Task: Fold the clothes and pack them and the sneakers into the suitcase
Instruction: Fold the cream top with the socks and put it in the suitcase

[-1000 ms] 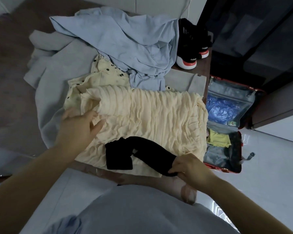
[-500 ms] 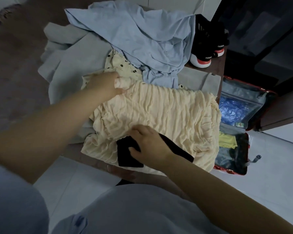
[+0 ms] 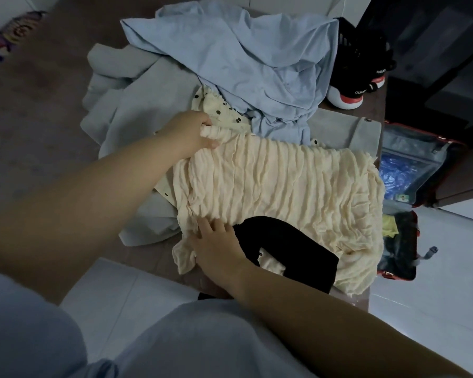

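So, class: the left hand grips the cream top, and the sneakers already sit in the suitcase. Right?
No: the head view shows the sneakers on the table beside the blue shirt, not in the suitcase. The left hand does grip the cream top.

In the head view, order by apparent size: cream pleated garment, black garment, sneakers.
Largest: cream pleated garment. Black garment and sneakers look nearly alike; the sneakers are farther away and partly covered, so unranked.

The crinkly top [image 3: 284,181] is plain cream, the small garment [image 3: 298,249] solid black, the dotted top [image 3: 216,107] cream with black polka dots. Then the shirt [image 3: 243,58] is light blue and the big garment [image 3: 148,110] pale grey. The sneakers [image 3: 352,83] are black, white soles, red heel patch. And the suitcase [image 3: 410,143] has red trim, grey lining.
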Demonstrator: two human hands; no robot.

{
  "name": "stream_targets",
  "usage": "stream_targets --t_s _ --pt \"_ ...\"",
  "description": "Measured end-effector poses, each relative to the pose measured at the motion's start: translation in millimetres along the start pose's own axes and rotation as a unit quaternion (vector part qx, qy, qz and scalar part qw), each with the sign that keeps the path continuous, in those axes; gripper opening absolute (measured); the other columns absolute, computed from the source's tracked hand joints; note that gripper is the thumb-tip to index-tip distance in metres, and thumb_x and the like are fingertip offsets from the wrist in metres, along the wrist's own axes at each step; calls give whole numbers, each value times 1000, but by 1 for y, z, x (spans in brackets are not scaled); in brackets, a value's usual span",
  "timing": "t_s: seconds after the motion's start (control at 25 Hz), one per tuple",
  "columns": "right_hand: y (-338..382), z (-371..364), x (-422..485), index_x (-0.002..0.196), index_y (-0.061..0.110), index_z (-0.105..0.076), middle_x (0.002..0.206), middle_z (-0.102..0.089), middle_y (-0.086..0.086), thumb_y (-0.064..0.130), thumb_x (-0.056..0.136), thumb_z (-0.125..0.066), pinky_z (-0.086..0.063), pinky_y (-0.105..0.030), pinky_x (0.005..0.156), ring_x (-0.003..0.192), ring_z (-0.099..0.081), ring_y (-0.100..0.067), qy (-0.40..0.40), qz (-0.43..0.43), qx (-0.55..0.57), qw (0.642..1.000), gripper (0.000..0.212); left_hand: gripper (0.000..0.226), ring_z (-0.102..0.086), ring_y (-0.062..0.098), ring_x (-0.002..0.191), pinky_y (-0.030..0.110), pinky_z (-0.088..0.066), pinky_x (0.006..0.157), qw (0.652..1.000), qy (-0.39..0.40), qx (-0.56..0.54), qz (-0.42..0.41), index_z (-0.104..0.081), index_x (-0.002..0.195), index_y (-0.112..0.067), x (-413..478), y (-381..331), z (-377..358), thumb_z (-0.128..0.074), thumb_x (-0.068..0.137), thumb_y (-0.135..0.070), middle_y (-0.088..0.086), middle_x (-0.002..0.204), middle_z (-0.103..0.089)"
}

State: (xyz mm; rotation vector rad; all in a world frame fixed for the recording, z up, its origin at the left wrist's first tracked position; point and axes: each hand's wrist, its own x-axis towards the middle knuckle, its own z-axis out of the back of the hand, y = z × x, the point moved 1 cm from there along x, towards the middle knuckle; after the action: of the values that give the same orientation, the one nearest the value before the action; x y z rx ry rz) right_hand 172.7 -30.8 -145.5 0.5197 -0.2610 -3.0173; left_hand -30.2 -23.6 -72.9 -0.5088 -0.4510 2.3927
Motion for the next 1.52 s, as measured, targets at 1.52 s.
stream_targets --t_s 1.52 --pt "-186 -3 -229 128 18 -35 123 -47 0 38 86 -56 -42 -23 84 110 -53 -18 -59 -405 310 858 52 64 -45 31 119 41 -40 96 999 27 33 -6 -38 134 -21 22 -111 -101 -58 82 -53 10 133 -44"
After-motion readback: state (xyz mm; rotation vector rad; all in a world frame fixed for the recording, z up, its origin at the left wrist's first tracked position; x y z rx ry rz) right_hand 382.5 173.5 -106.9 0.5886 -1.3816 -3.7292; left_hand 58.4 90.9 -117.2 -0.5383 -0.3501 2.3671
